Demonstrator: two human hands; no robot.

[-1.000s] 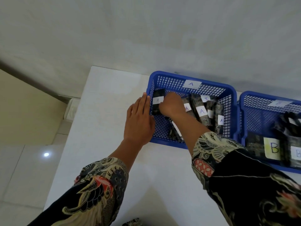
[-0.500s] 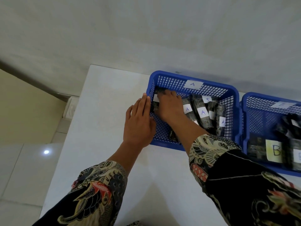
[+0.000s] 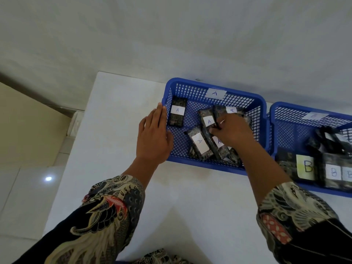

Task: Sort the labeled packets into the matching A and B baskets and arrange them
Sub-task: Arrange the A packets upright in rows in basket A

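I am arranging inside the A basket. My left hand lies flat and spread against its left wall, steadying it; my right hand pinches a packet in the jumbled pile. One packet already stands neatly at the left; next I should probably line this one up beside it.

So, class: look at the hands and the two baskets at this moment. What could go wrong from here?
1. The right hand is pinching into a loose heap of A packets; lifting one may drag its neighbours out of order.
2. Only the left hand, flat against the A basket, steadies it; a hard tug might slide it.
3. The B basket sits right beside it, so a packet could drop into the wrong one.
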